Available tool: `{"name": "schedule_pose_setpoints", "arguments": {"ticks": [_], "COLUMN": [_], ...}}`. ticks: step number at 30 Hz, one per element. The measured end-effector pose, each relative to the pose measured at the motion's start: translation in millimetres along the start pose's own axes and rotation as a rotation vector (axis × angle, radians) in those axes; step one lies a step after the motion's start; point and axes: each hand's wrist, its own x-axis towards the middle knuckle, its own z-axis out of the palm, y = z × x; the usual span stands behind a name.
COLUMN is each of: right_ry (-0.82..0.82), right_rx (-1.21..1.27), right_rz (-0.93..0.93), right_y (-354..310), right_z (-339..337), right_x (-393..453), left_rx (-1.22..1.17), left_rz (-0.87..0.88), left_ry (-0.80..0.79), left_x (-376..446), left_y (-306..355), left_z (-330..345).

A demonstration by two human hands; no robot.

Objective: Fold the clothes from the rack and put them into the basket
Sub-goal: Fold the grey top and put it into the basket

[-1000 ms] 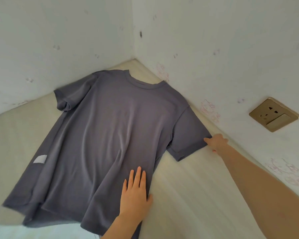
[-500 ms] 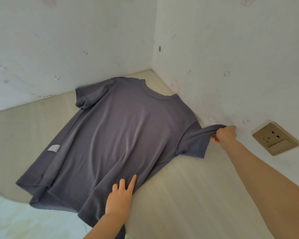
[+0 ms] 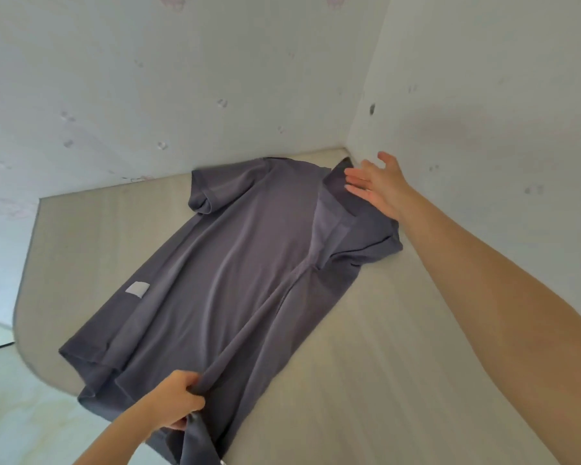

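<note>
A grey short-sleeved T-shirt (image 3: 235, 270) lies spread on a pale beige surface (image 3: 383, 380) set into a room corner. Its right sleeve and side are folded inward over the body, making a long crease down the shirt. My right hand (image 3: 379, 186) hovers with straight fingers over the folded sleeve near the collar. At the near edge, my left hand (image 3: 175, 401) grips the shirt's bottom hem, bunching the cloth. A small white label (image 3: 137, 289) shows on the shirt's left side. No rack or basket is in view.
White walls (image 3: 483, 112) with faint pink prints close in the surface at the back and right. The surface has a rounded left edge (image 3: 22, 313), and a lighter floor lies beyond it at lower left.
My right hand carried the right sleeve inward over the shirt and let it go. My left hand went from lying flat on the shirt to gripping the bottom hem. The view swung left.
</note>
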Motion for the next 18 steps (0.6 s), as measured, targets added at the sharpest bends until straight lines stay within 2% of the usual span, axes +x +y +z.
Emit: {"name": "schedule_pose_setpoints", "arguments": {"ticks": [2,4,6,8,12,16,18], "right_ry": [-0.024,0.004,-0.021,-0.071,-0.073,-0.097,-0.042], "right_rx": [-0.219,-0.603,-1.035,-1.291,-1.441,-1.532,-1.542], "right_rz": [0.023,0.044,0.08,0.173,0.255,0.219,0.208], "right_y": [20,49,80,107,141,155,155], "right_z": [7,-2,-16,-29,-54,-78,-84], "right_x": [12,21,29,37,42,40,36], "left_rx": [0.091,0.187,0.215,0.265,0.548,0.642,0.712], "left_rz": [-0.009,0.018,0.028,0.036,0.065,0.059,0.067], "left_ry": [0.098,0.16,0.143,0.066,0.022,0.037,0.086], "left_x": [5,6,5,3,5,13,16], "left_y": [-5,-4,1,7,8,8,9], "left_z": [-10,-12,-9,-3,10,0,-10]}}
